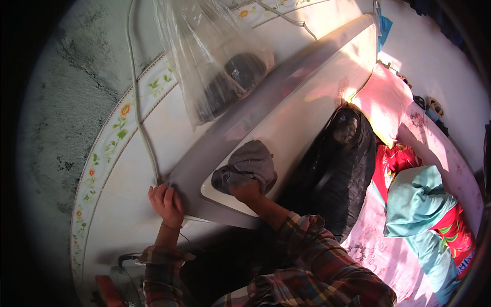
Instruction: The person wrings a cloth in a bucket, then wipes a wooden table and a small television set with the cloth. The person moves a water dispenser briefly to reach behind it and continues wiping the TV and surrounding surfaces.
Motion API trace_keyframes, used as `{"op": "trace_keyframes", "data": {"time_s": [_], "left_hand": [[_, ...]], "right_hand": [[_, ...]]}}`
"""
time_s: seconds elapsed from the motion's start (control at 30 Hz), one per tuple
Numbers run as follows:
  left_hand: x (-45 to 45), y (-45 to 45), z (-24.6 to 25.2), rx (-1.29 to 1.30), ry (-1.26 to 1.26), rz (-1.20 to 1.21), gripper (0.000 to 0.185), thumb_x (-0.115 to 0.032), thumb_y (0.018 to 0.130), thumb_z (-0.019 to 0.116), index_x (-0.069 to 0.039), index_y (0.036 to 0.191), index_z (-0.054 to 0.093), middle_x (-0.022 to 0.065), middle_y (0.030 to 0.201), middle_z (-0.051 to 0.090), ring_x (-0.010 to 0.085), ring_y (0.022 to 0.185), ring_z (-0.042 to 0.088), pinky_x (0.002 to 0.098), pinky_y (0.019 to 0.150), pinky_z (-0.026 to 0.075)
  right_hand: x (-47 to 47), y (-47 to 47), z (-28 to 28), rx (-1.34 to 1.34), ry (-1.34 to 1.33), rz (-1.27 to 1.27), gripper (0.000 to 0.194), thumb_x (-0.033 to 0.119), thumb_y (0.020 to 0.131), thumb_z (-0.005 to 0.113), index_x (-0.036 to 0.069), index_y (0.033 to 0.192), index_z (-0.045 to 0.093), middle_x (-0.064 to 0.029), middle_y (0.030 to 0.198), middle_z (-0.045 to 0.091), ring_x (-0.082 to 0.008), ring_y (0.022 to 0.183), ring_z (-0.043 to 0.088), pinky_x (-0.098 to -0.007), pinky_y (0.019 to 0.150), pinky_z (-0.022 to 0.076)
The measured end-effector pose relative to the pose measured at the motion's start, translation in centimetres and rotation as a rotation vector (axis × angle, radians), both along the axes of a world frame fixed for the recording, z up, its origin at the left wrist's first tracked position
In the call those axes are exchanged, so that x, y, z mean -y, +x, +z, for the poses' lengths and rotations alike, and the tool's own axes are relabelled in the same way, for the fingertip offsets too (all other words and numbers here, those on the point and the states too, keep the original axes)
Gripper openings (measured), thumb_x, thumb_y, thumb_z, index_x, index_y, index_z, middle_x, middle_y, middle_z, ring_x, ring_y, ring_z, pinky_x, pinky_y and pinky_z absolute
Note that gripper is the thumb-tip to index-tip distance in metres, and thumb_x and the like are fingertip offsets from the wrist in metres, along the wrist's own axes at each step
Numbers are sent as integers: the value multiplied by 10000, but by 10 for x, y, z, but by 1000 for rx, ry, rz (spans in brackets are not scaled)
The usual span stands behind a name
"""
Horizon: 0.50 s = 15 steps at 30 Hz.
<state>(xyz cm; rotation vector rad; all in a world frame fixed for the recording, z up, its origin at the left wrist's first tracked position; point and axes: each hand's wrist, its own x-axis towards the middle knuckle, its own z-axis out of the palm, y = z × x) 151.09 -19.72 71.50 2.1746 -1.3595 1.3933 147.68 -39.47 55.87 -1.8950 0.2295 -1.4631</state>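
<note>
A long appliance-like unit with a grey casing (pixel 245 115) and a white front panel (pixel 307 103) runs diagonally along a tiled wall. I cannot tell its exact kind. My right hand (pixel 246 190) presses a bunched grey cloth (pixel 252 163) against the panel near its left end. Part of that hand is hidden by the cloth. My left hand (pixel 166 204) curls its fingers over the unit's left corner, close to where a pale cable (pixel 140 122) comes down. Both forearms wear plaid sleeves.
A clear plastic bag (pixel 184 50) with dark items hangs against the wall above the unit. Below the unit lie a black puffy item (pixel 333 172), a pink pillow (pixel 387 99) and teal fabric (pixel 418 203) on a pink floral sheet (pixel 368 245). A tape roll (pixel 436 106) sits far right.
</note>
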Motion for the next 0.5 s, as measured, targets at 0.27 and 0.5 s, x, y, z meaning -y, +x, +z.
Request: {"op": "trace_keyframes", "data": {"time_s": [0.27, 0.5], "left_hand": [[-11, -8, 9, -8, -12, 24, 336, -16, 765, 607, -87, 1076, 500, 121, 1080, 517, 311, 956, 499, 526, 912, 368], [-9, -11, 13, 22, 26, 90, 373, -21, 750, 631, -96, 1092, 502, 108, 1124, 498, 299, 965, 490, 534, 923, 357]], "right_hand": [[106, 19, -7, -438, -310, -567, 185, 235, 839, 536, 91, 826, 652, -151, 755, 611, -337, 677, 606, -476, 560, 468], [153, -27, -22, -378, 780, 19, 441, 401, 874, 544, -14, 998, 627, -221, 987, 625, -343, 907, 611, -424, 819, 478]]}}
